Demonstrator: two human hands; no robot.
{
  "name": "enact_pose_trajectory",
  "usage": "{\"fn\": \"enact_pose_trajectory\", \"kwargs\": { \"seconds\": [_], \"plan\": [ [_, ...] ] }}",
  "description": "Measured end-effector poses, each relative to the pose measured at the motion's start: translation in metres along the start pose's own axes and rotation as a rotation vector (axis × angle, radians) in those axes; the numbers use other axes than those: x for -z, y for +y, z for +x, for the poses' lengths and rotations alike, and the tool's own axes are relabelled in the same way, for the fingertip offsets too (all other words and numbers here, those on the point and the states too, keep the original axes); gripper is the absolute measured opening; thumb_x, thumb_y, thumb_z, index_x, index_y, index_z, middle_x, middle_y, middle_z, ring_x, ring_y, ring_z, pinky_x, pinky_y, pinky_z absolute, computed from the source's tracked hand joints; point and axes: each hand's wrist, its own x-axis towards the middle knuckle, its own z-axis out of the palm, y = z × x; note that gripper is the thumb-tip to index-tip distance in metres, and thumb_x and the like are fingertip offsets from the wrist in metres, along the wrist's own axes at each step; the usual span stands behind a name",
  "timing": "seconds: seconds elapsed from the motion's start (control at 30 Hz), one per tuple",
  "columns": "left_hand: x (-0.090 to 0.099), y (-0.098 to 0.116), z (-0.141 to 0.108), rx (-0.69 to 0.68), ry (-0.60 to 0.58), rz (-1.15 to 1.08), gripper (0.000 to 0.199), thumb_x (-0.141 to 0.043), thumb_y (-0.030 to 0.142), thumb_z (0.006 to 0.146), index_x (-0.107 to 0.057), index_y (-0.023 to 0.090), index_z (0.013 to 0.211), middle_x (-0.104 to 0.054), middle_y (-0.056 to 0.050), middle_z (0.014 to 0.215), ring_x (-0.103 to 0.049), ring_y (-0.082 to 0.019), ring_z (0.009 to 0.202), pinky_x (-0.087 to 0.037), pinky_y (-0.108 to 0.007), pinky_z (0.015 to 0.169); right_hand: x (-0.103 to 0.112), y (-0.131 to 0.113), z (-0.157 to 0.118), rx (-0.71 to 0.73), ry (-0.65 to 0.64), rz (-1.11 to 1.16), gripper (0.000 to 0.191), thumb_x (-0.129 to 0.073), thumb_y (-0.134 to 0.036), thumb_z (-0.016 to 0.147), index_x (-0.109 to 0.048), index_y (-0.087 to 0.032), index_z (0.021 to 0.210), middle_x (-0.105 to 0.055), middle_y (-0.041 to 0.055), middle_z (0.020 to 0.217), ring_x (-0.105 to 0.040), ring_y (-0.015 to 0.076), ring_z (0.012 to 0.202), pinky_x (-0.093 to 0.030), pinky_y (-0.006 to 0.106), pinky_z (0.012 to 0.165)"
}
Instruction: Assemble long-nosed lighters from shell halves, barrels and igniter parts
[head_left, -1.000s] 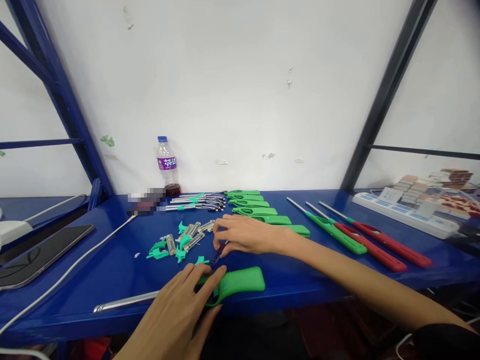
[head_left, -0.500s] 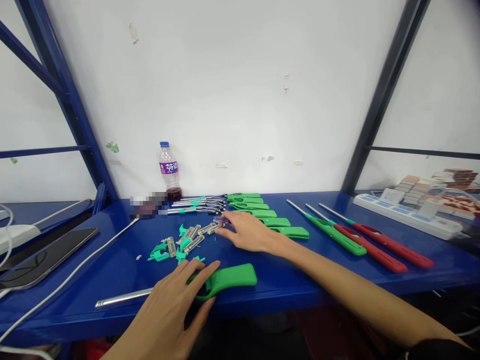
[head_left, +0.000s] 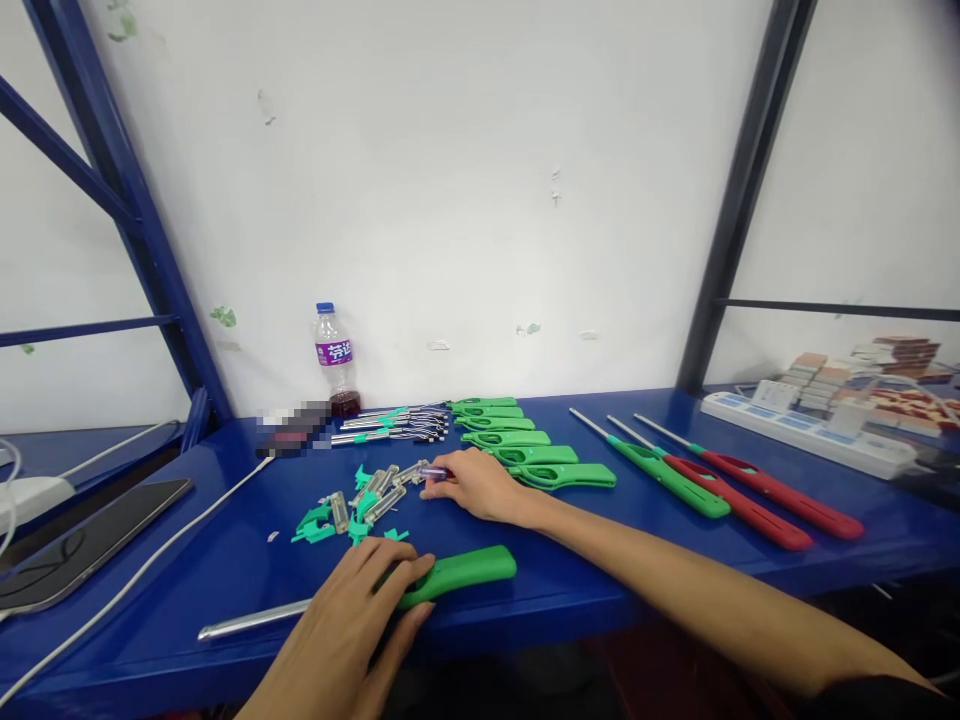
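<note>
My left hand (head_left: pixel 360 620) is wrapped over a green lighter (head_left: pixel 472 572) with a metal tube (head_left: pixel 255 620), at the table's front edge. Farther in, my right hand (head_left: pixel 476 485) pinches a small clear, purplish piece (head_left: pixel 433 473) between thumb and fingers. It is beside a loose pile of clear cartridges (head_left: pixel 386 500) and teal plastic parts (head_left: pixel 313 523). Several green handle shells (head_left: pixel 540 453) lie in a column behind and right of my right hand. Thin metal tubes with wires (head_left: pixel 375 430) lie left of the shells.
One green lighter (head_left: pixel 667 477) and two red ones (head_left: pixel 780 492) lie at the right, near a white power strip (head_left: pixel 810 435). A bottle (head_left: pixel 335 360) stands by the wall. A phone (head_left: pixel 90 540) and a white cable (head_left: pixel 172 535) are at the left.
My right hand has closed on the small clear piece and drawn its fingers together. The left hand still holds the green lighter, now turned so less of its opening shows. The view has shifted slightly.
</note>
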Motion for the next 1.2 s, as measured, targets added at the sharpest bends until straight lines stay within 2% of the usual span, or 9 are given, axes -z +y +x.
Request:
{"fn": "enact_pose_trajectory", "kwargs": {
  "seconds": [0.3, 0.4, 0.47, 0.6, 0.67, 0.87, 0.97, 1.07, 1.2],
  "plan": [
    [-0.01, 0.0, 0.006, 0.0, 0.223, 0.088, 0.03, -0.038, 0.036, 0.114, -0.063, 0.028, 0.128, -0.078, -0.001, 0.106, -0.076, -0.019, 0.093, -0.062, -0.031, 0.085, 0.008, 0.005, -0.006, 0.042, 0.003, 0.017, 0.032, -0.066, -0.051, 0.102, -0.075, -0.021, 0.097, -0.075, 0.0026, 0.083, -0.066, 0.0191, 0.077, -0.03, 0.027, 0.064],
    [-0.01, -0.002, 0.007, -0.012, 0.234, 0.066, 0.031, -0.036, 0.031, 0.114, -0.066, 0.029, 0.122, -0.078, -0.001, 0.104, -0.076, -0.017, 0.089, -0.062, -0.028, 0.078, 0.015, 0.006, -0.008, 0.061, 0.008, 0.045, 0.03, -0.066, -0.048, 0.102, -0.073, -0.02, 0.094, -0.072, 0.0019, 0.081, -0.063, 0.0181, 0.074, -0.031, 0.026, 0.064],
    [-0.01, -0.002, 0.006, -0.012, 0.23, 0.055, 0.029, -0.039, 0.029, 0.113, -0.066, 0.028, 0.124, -0.077, -0.002, 0.107, -0.076, -0.017, 0.092, -0.062, -0.028, 0.08, 0.017, 0.007, -0.009, 0.055, 0.042, 0.063, 0.028, -0.065, -0.044, 0.104, -0.071, -0.018, 0.096, -0.071, 0.0031, 0.082, -0.06, 0.0183, 0.073, -0.03, 0.027, 0.064],
    [-0.013, 0.0, 0.004, 0.048, 0.208, 0.075, 0.028, -0.052, 0.036, 0.109, -0.062, 0.028, 0.134, -0.075, -0.006, 0.118, -0.075, -0.023, 0.104, -0.062, -0.037, 0.09, 0.024, 0.007, -0.01, 0.068, 0.114, 0.108, 0.023, -0.063, -0.038, 0.105, -0.07, -0.016, 0.102, -0.072, 0.006, 0.093, -0.06, 0.0189, 0.081, -0.031, 0.027, 0.068],
    [-0.013, 0.0, 0.003, 0.076, 0.186, 0.096, 0.032, -0.054, 0.04, 0.108, -0.061, 0.029, 0.137, -0.074, -0.007, 0.121, -0.074, -0.026, 0.106, -0.062, -0.041, 0.091, 0.029, 0.005, -0.011, 0.091, 0.107, 0.141, 0.019, -0.068, -0.036, 0.103, -0.072, -0.017, 0.101, -0.073, 0.0047, 0.092, -0.061, 0.0185, 0.081, -0.032, 0.027, 0.07],
    [-0.013, 0.0, 0.005, 0.124, 0.153, 0.144, 0.036, -0.051, 0.041, 0.107, -0.059, 0.029, 0.141, -0.072, -0.008, 0.129, -0.073, -0.029, 0.112, -0.063, -0.045, 0.09, 0.045, -0.001, -0.015, 0.142, 0.027, 0.29, 0.009, -0.078, -0.024, 0.093, -0.074, -0.018, 0.089, -0.077, 0.0018, 0.083, -0.066, 0.0174, 0.078, -0.038, 0.026, 0.071],
    [-0.013, -0.001, 0.006, 0.133, 0.132, 0.172, 0.036, -0.051, 0.042, 0.107, -0.063, 0.028, 0.138, -0.07, -0.009, 0.131, -0.072, -0.031, 0.113, -0.063, -0.047, 0.09, 0.053, -0.002, -0.019, 0.16, -0.025, 0.359, 0.013, -0.078, -0.024, 0.091, -0.07, -0.018, 0.1, -0.079, 0.0019, 0.084, -0.068, 0.018, 0.079, -0.042, 0.026, 0.071],
    [-0.013, -0.001, 0.006, 0.126, 0.109, 0.164, 0.036, -0.05, 0.043, 0.107, -0.066, 0.028, 0.136, -0.072, -0.008, 0.125, -0.072, -0.03, 0.109, -0.063, -0.046, 0.089, 0.065, 0.0, -0.025, 0.203, -0.132, 0.4, 0.026, -0.074, -0.028, 0.093, -0.064, -0.021, 0.116, -0.078, -0.0014, 0.078, -0.065, 0.0165, 0.069, -0.042, 0.026, 0.066],
    [-0.013, -0.001, 0.006, 0.104, 0.093, 0.163, 0.036, -0.048, 0.042, 0.109, -0.066, 0.027, 0.136, -0.073, -0.008, 0.121, -0.072, -0.029, 0.105, -0.061, -0.046, 0.088, 0.081, 0.004, -0.031, 0.263, -0.329, 0.409, 0.012, -0.069, -0.032, 0.095, -0.066, -0.021, 0.101, -0.071, -0.0039, 0.066, -0.064, 0.0148, 0.065, -0.042, 0.025, 0.063]
  ]
}}
